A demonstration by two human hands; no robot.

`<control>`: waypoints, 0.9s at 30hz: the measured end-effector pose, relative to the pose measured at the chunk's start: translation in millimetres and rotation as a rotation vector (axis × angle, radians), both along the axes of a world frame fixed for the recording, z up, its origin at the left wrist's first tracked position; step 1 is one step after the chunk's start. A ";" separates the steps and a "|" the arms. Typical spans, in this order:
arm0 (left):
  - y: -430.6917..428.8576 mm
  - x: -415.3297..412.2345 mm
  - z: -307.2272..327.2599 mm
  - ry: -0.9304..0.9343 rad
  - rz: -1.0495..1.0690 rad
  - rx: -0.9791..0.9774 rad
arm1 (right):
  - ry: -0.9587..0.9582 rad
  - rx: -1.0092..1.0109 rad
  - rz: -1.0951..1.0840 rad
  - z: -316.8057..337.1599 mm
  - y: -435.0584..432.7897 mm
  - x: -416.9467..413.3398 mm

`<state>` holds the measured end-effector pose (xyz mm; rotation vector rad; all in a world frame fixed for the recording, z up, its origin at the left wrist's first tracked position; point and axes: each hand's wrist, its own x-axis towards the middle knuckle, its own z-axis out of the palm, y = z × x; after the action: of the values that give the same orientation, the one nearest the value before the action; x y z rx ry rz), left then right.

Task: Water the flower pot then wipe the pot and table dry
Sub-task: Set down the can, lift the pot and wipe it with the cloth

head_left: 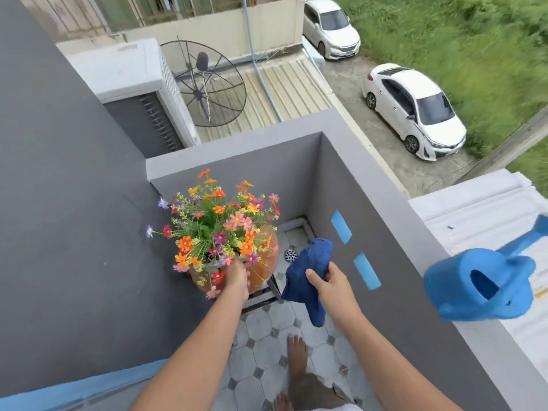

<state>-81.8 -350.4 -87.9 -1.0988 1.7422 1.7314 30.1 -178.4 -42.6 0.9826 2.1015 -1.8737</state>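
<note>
Nearest the camera, two bare feet point(297, 358) stand on the pale octagon-tiled floor point(261, 324) of a narrow balcony.

Both forearms reach forward. The right hand point(330, 281) is clenched around a dark blue cloth point(308, 262), thumb across its middle. The cloth hangs bunched above and below the fist, touching nothing else.

The left hand point(237, 278) is at the near side of the flower pot point(211, 266). Its fingers are hidden among the stems, so it cannot be told whether they grasp anything.

The pot is largely hidden under a dense spray of orange, pink and purple flowers point(219, 226). It sits on a small round orange-brown table point(268, 247) on a dark frame, against the dark grey wall at left.

A round floor drain point(290, 255) lies in the far corner, just right of the table.

At right, a blue plastic watering can point(480, 286) rests on top of the grey parapet point(394, 185), well apart from the pot, spout pointing far right. Two light blue tape strips point(341, 226) are stuck on the parapet's inner face.

Beyond the parapet, far left, are a white air-conditioning unit point(133, 72) and a mesh satellite dish point(204, 84). Far right, two white cars point(415, 111) are parked beside grass point(474, 40).
</note>
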 end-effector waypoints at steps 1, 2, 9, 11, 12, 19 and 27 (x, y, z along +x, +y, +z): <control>0.8 -3.2 -3.3 -0.017 0.013 -0.014 | -0.013 0.006 0.009 -3.5 4.2 -7.9; 1.3 -6.5 -8.0 -0.034 0.025 -0.023 | -0.024 0.011 0.018 -6.8 8.5 -16.4; 10.9 -27.5 -15.4 -0.103 0.121 0.025 | -0.003 -0.044 0.088 -20.8 21.4 -65.0; 8.9 -31.0 -16.3 -0.077 0.142 0.010 | 0.019 -0.036 0.107 -18.9 21.2 -73.7; 5.5 -34.1 -17.6 -0.054 0.144 -0.025 | 0.038 -0.036 0.120 -16.6 21.2 -78.4; -28.0 -42.4 18.3 0.078 0.085 -0.082 | 0.156 -0.008 0.115 7.8 12.6 -100.5; -31.3 -53.1 114.0 0.233 -0.003 0.083 | 0.381 0.017 0.149 42.0 -37.8 -112.8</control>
<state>-134.9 -381.6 26.1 -0.8890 1.7852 1.9773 -82.7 -216.2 -0.6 0.4802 2.3177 -2.1005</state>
